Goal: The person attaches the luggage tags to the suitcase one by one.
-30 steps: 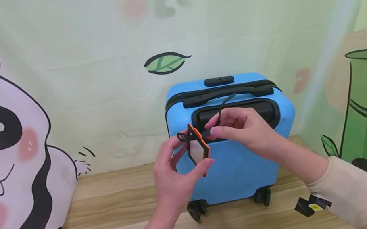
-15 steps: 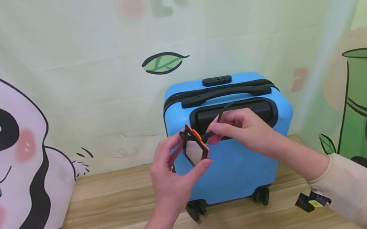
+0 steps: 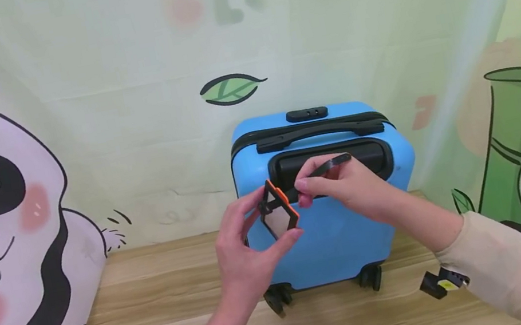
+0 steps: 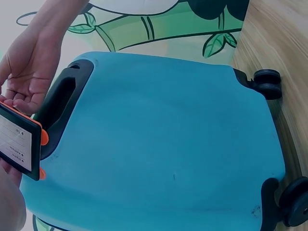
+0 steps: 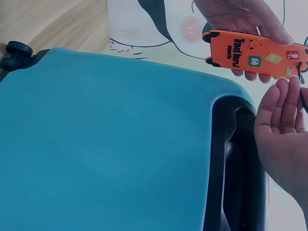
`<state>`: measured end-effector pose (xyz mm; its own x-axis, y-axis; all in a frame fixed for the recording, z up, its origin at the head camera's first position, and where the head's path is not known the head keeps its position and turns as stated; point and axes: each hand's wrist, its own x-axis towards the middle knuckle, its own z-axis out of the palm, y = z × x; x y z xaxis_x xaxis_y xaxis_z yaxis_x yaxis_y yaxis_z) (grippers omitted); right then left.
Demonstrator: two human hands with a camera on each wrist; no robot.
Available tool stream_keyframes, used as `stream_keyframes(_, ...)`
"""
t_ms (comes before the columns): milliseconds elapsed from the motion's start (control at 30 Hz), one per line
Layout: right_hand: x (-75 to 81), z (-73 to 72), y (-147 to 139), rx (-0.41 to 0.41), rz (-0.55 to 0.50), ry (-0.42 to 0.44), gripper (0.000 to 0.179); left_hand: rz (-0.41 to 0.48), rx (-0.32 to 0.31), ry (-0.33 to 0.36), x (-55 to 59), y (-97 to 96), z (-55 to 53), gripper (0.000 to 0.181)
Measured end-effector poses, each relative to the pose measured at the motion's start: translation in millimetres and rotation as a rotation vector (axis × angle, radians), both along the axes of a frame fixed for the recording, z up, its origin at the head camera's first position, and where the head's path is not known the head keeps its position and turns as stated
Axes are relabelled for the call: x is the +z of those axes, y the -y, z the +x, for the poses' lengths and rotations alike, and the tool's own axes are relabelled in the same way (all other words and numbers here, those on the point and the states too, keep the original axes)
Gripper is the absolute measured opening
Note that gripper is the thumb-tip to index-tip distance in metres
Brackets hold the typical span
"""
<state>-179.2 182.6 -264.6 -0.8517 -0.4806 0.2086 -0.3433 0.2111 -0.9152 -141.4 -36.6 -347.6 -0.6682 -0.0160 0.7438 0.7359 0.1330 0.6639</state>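
My left hand (image 3: 246, 246) grips a luggage tag (image 3: 278, 217) by its edges, thumb at the lower end and fingers at the upper left. The tag's back (image 5: 262, 53) is orange with small stickers and lettering, seen in the right wrist view; its other side carries a printed white card (image 4: 14, 139) in a dark frame. A black strap (image 3: 326, 166) passes through the tag's top end. My right hand (image 3: 343, 185) pinches the strap just right of the tag, and its loose end lies over that hand. Both hands are in front of a blue suitcase (image 3: 329, 243).
The suitcase stands upright on black wheels (image 3: 279, 298) on a wood-patterned surface (image 3: 158, 296). Its black carry handle (image 3: 320, 133) runs along the upper front, above a dark recess. Behind it hangs a backdrop (image 3: 128, 122) printed with pandas and bamboo.
The strap's loop left of the tag has shrunk to a small bit against the card. Its free end has swung down to the right, over my right hand. My left hand still holds the tag.
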Motion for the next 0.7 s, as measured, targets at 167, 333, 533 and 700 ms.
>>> stream_keyframes(167,-2.5,-2.5,-0.6,0.026,0.0,0.043,0.02,-0.003,0.005,0.02,-3.9,-0.1,-0.1,0.075)
stream_keyframes(333,-3.8,-2.8,1.2,0.042,0.003,0.09,0.022,0.001,0.001,0.019,-6.5,-0.4,-0.2,0.075)
stream_keyframes(533,-4.1,-2.7,3.6,0.071,-0.029,0.135,0.021,0.004,-0.001,0.021,-8.5,-0.4,-1.0,0.074)
stream_keyframes(700,-5.4,-2.5,5.4,0.095,-0.069,0.166,0.02,-0.003,-0.004,0.042,-8.3,1.0,-0.1,0.076)
